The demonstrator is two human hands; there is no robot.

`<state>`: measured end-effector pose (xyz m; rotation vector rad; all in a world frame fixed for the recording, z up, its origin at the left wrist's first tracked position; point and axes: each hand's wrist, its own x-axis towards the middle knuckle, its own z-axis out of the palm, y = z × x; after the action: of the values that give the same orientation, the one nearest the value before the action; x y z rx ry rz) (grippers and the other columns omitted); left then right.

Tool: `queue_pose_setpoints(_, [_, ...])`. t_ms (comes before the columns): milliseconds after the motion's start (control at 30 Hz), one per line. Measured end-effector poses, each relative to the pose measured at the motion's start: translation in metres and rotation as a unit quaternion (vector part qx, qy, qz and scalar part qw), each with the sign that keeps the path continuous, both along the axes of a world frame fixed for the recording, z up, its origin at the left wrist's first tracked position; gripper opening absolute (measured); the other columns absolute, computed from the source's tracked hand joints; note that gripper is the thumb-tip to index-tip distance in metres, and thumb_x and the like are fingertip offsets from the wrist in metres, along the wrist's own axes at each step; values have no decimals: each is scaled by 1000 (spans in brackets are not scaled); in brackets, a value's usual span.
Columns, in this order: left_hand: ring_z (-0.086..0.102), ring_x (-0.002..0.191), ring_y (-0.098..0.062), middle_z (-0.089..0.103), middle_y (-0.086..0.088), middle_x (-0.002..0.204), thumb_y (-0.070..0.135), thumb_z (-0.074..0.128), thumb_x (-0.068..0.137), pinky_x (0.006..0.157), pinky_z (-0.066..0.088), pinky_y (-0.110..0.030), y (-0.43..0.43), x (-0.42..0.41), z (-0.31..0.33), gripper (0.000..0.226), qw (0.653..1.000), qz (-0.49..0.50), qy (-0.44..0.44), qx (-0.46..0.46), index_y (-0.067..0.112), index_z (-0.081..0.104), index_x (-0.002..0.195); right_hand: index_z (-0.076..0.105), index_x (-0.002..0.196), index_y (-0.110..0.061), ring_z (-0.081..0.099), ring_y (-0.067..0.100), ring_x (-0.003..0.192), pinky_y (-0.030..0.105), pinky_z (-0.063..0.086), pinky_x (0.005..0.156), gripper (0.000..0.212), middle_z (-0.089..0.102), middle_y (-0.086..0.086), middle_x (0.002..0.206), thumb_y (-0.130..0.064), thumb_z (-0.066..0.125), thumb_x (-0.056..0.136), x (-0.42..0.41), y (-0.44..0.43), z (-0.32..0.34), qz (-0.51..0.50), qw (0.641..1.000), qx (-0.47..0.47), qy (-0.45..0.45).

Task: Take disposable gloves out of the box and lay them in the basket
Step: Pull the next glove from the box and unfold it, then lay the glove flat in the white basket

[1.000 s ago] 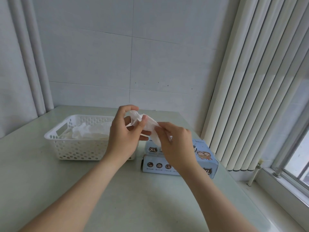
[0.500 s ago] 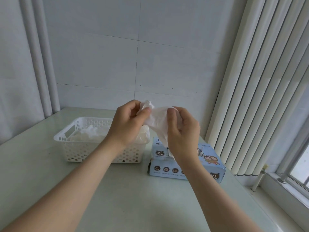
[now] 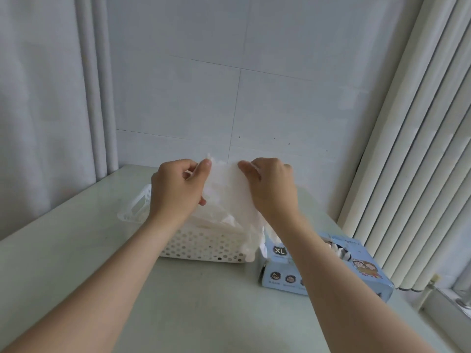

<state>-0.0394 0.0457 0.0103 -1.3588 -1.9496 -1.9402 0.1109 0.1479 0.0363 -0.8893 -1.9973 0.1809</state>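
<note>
The left hand [image 3: 175,189] and the right hand [image 3: 272,189] each pinch the top of a thin white glove [image 3: 229,197]. It hangs over the white basket [image 3: 204,247], just beside the blue box [image 3: 356,275] on the desk [image 3: 178,307].

left hand [image 3: 177,191] 1 | right hand [image 3: 274,192] 1 | held glove [image 3: 229,189] 1 | basket [image 3: 204,247] 1 | box [image 3: 285,276] 1
</note>
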Motion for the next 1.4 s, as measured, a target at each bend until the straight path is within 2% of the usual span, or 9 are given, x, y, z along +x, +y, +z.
queue_pose_setpoints(100, [42, 49, -17, 34, 2, 46, 48, 62, 101, 57, 34, -33, -1, -24, -14, 63, 997, 65, 33, -35, 8, 43, 57, 37, 58, -11, 33, 28, 55, 33, 20, 47, 64, 35, 4, 53, -48, 61, 105, -20, 13, -3, -5, 998, -11, -63])
queue_pose_setpoints(267, [66, 72, -24, 69, 5, 67, 41, 62, 101, 71, 51, -36, -2, -43, -20, 32, 996, 84, -4, -34, 18, 73, 81, 77, 91, -6, 65, 33, 83, 39, 56, 73, 45, 76, 13, 84, -48, 64, 102, -40, 20, -8, 23, 988, -141, -51])
queue_pose_setpoints(467, [67, 82, -17, 71, 6, 81, 35, 61, 102, 74, 52, -35, -1, -43, -19, 25, 997, 60, -49, 3, 15, 70, 92, 73, 82, 4, 58, 20, 60, 30, 45, 57, 71, 62, 6, 67, -66, 84, 75, -31, 9, -12, 136, 943, -302, -1])
queue_pose_setpoints(667, [70, 68, -16, 73, 3, 81, 30, 60, 105, 53, 42, -16, -2, -43, -17, 20, 997, 53, -50, -6, 15, 65, 94, 65, 74, 6, 53, 19, 57, 27, 42, 57, 40, 55, 3, 63, -28, 86, 80, -17, 11, -3, 90, 945, -311, -54])
queue_pose_setpoints(767, [69, 47, -20, 76, 2, 74, 33, 62, 105, 52, 47, -25, -8, -32, -11, 19, 998, -11, -61, 5, 15, 63, 98, 64, 95, 15, 56, 22, 64, 33, 45, 63, 35, 59, 10, 74, -14, 76, 80, -9, 14, -1, 100, 943, -315, 34])
queue_pose_setpoints(1033, [69, 49, -31, 69, -7, 70, 31, 62, 105, 66, 62, -53, -16, -8, 7, 13, 983, -153, -100, 20, 18, 63, 105, 44, 69, -17, 29, 20, 64, 27, 22, 52, 23, 33, 3, 66, -17, 67, 71, -2, 18, 8, 37, 942, -271, 193])
queue_pose_setpoints(1167, [71, 52, -18, 72, -6, 67, 34, 61, 105, 61, 60, -45, -7, -10, -2, 14, 998, -39, -47, 17, 20, 61, 101, 53, 75, 2, 39, 21, 60, 27, 33, 50, 20, 46, 1, 68, -14, 65, 72, -18, 25, 4, -7, 968, -221, 119])
queue_pose_setpoints(1267, [71, 68, -21, 70, 4, 71, 40, 58, 104, 63, 53, -39, 0, -27, -14, 14, 995, 86, 2, -42, 28, 60, 97, 71, 106, -17, 69, 21, 84, 35, 61, 71, 27, 70, 0, 91, -21, 74, 79, -35, 28, -6, -6, 980, -196, 41])
queue_pose_setpoints(1400, [55, 84, -28, 67, -3, 97, 36, 55, 105, 68, 41, -37, 1, -49, -22, 13, 963, 211, 63, -153, 25, 62, 108, 58, 136, -22, 62, 25, 112, 39, 53, 90, 43, 66, 2, 116, -26, 73, 95, -52, 23, -24, -17, 991, -106, -85])
